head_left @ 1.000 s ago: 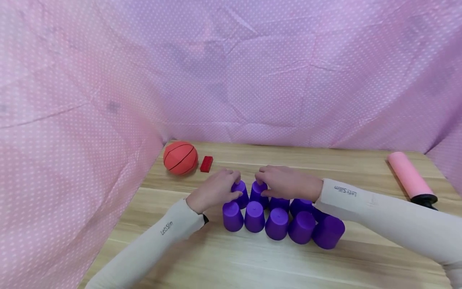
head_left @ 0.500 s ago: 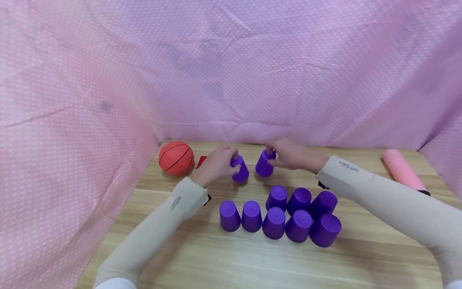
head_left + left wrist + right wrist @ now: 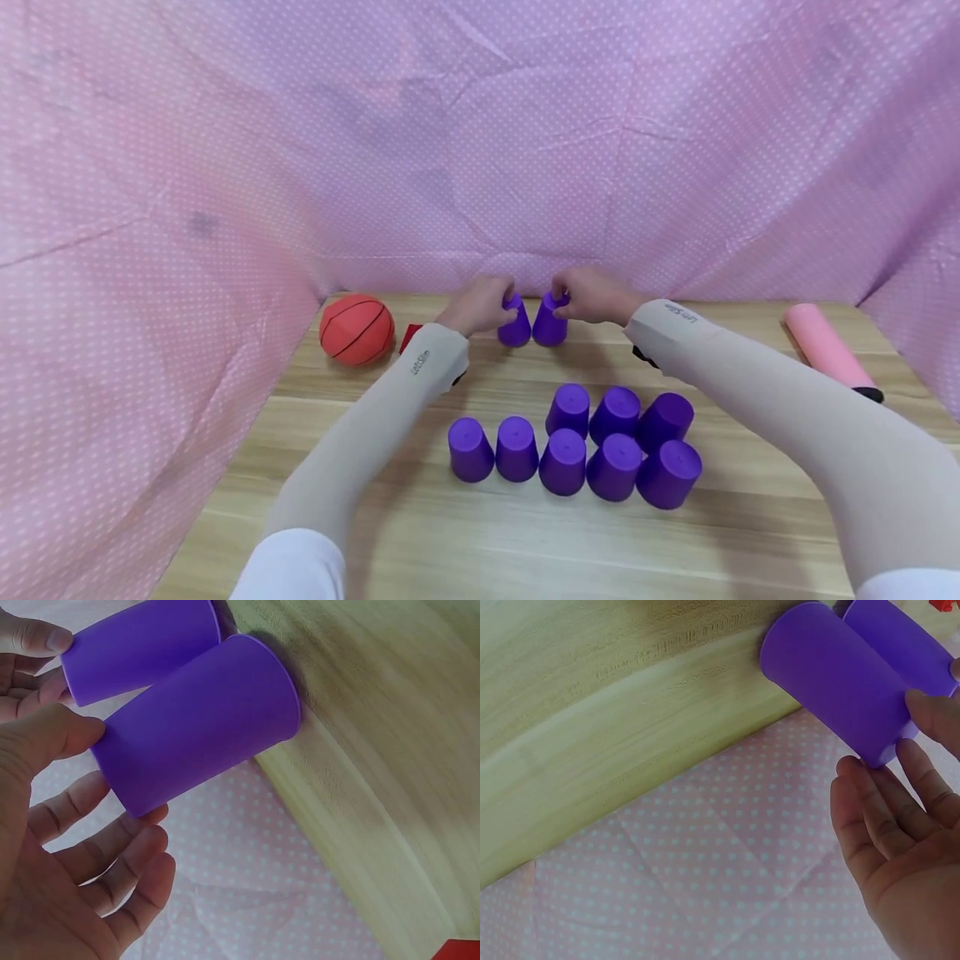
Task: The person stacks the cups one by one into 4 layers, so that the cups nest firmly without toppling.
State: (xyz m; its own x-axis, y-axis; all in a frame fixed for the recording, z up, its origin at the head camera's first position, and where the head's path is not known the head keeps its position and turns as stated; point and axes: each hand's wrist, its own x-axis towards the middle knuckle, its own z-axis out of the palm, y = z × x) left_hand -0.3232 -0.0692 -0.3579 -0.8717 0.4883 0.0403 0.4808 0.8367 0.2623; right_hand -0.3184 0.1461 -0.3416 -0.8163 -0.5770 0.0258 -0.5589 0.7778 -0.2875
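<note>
Two upside-down purple cups stand side by side near the table's back edge in the head view. My left hand [image 3: 480,305] pinches the left cup [image 3: 514,330] by its narrow top end, thumb on the near side. The right cup [image 3: 550,328] is pinched the same way by my right hand [image 3: 596,296]. In the left wrist view, the left hand's cup [image 3: 202,724] has its wide rim down at the wood, with the other cup right beside it. Nearer me, several more purple cups [image 3: 562,462] stand inverted in two rows.
An orange basketball-patterned ball [image 3: 357,330] lies at the back left, with a red block [image 3: 409,335] partly behind the left sleeve. At the right lies a pink cylinder with a black end [image 3: 828,348]. A pink dotted cloth [image 3: 480,150] hangs behind the wooden table [image 3: 480,533].
Both hands have carried two cups from the back row's left end away to the table's back edge. Since half a second ago, the two cups have come closer together.
</note>
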